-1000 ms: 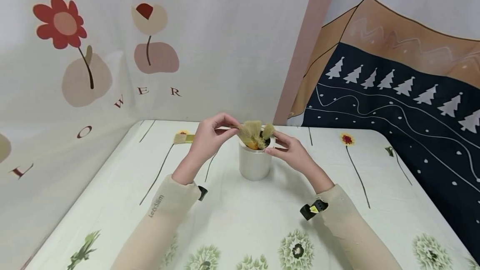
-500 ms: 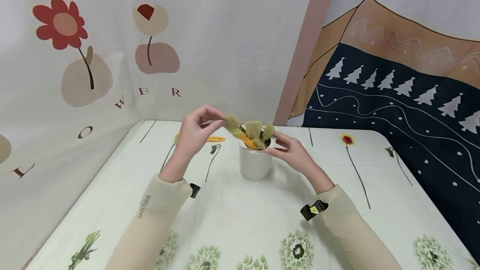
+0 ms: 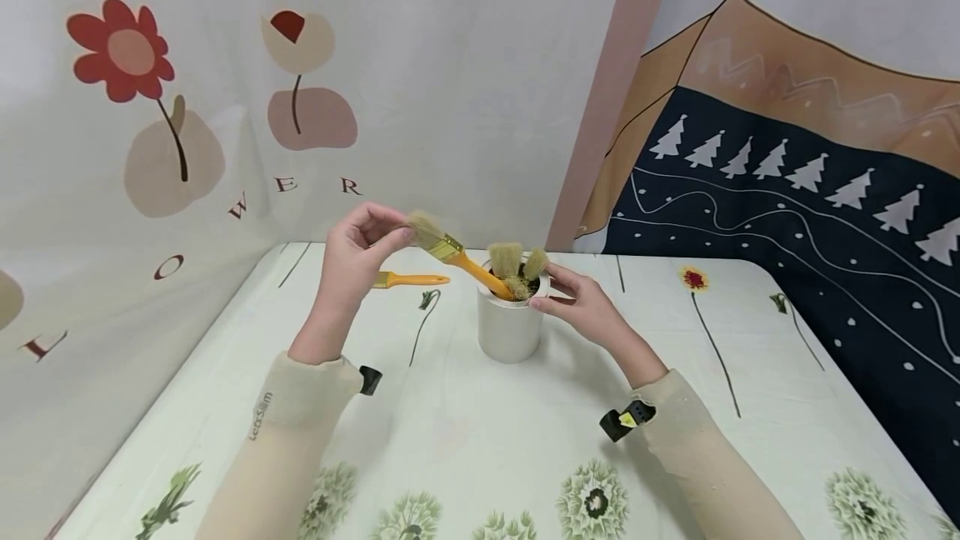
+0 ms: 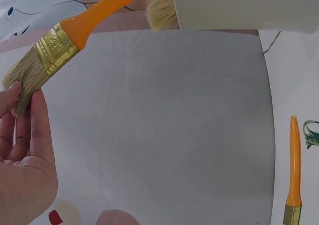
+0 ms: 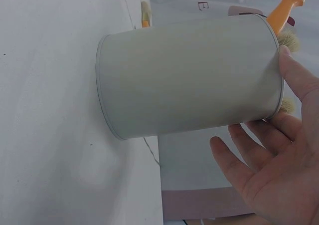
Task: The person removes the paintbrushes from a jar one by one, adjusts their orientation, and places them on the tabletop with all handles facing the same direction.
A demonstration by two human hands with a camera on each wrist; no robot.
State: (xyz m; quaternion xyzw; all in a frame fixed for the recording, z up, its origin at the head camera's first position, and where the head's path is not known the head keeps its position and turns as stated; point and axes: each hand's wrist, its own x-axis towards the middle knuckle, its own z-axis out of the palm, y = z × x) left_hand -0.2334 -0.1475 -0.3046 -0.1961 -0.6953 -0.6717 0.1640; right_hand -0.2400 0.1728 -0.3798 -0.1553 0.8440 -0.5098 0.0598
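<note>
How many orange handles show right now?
2: the left hand pinches one brush, its handle slanting down to the cup; the other handle lies on the table. More may be hidden in the cup.

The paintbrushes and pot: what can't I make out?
Head view: bristles of the lying paintbrush, behind the left hand.
Head view: anything below the other bristle heads, inside the white pot.
Left wrist view: part of the white pot, past the top edge.
Right wrist view: bristles of the held paintbrush, past the top edge.

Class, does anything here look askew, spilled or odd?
One brush slants out of the cup, pinched by its bristles in the left hand, an unusual grip. Another brush lies on the table, outside the cup. No spill shows.
</note>
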